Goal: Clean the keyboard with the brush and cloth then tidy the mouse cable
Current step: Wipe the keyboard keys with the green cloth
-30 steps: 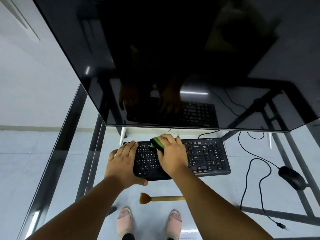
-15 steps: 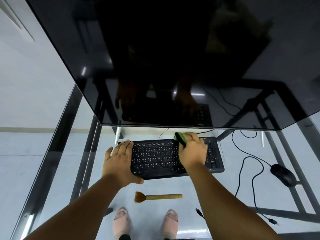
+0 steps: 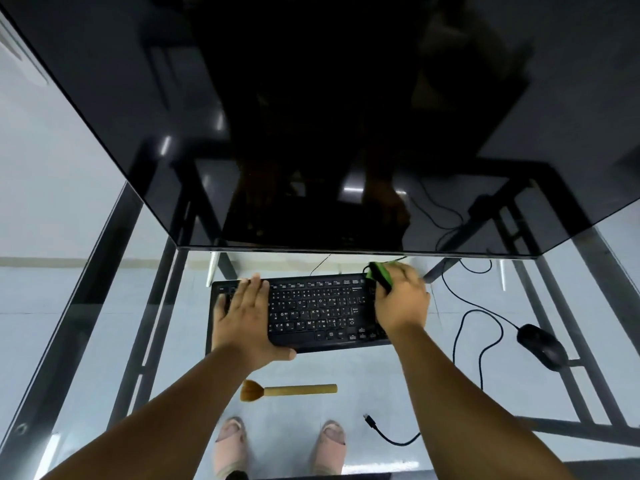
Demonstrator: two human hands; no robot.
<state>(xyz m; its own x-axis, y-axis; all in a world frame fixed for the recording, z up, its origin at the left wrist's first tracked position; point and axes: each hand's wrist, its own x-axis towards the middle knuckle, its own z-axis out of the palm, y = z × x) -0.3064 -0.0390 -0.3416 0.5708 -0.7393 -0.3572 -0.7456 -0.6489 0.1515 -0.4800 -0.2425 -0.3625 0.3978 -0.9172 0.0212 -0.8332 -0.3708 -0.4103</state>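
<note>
**Two hands on the keyboard, cable waiting to the right**

Behind everything stands the dark monitor [image 3: 311,116] on the glass desk [image 3: 104,306]. Below it the keyboard [image 3: 311,313] lies long axis left to right. The left hand [image 3: 244,315] rests flat and unclenched on its left end; the right hand [image 3: 401,301] grips the green cloth [image 3: 379,275] at its far right corner. The mouse [image 3: 542,346] and looping cable [image 3: 464,327] lie further right, nearest that hand. The brush [image 3: 287,390] lies near the front edge, untouched.

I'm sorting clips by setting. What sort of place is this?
Most likely a computer workstation in an office or home: a large dark monitor stands on a glass desk with a keyboard and a wired mouse.
</note>
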